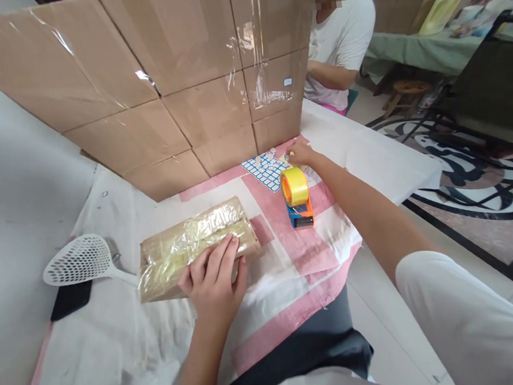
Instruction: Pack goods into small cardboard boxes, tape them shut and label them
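A small cardboard box [163, 256], wrapped in shiny clear tape, lies on the cloth-covered table in front of me. My left hand [214, 278] rests on its near right part, fingers stretched over the top. Farther off to the right, my right hand [300, 152] is closed at the table's far side, beside a sheet of blue-outlined labels [266, 170]. Whatever its fingers hold is too small to make out. Between my hands and slightly right stands an orange and blue tape dispenser [302, 217] with a yellow tape roll [299, 186].
Stacked, taped cardboard boxes [207, 112] form a wall behind the work area. A white slotted skimmer [79, 261] lies at left over a dark flat object [70, 300]. Another person [341, 33] sits beyond the stack. A dark chair [490, 79] stands at right.
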The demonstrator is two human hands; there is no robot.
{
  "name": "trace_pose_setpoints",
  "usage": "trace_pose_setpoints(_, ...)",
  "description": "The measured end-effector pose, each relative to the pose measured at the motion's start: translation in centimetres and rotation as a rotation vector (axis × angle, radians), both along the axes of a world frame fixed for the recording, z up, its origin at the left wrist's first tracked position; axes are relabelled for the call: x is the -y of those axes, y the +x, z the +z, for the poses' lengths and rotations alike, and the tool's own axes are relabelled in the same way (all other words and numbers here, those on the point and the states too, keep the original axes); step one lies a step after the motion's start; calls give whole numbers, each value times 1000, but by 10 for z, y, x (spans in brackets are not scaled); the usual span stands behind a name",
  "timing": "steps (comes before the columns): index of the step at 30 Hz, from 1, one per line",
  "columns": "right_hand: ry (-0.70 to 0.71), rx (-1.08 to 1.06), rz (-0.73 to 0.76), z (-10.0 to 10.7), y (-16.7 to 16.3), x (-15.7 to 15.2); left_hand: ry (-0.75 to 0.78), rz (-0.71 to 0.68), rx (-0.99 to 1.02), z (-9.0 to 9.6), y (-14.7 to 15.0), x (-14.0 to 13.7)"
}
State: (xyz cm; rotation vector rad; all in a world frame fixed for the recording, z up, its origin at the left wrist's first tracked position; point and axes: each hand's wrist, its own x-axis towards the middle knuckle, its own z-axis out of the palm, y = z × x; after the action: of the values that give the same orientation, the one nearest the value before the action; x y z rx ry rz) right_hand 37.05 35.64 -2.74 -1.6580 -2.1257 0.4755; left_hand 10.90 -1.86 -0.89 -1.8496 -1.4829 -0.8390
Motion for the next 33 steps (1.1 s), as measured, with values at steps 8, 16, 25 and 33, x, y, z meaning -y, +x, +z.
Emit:
trace_pose_setpoints(8,210,-400,60,46,-7,69,-37,-34,-34,4,-18,6)
trace_pose_setpoints(16,133,-585,543,34,-45,249,-166,-112,-50,6,-47,25)
trace_pose_setpoints(25,242,74,712,16,-79,265,-164,-128,-3,1,-49,34)
trace_pose_setpoints(33,276,27,576,6,-86,290,-164,-111,55,-2,-45,31)
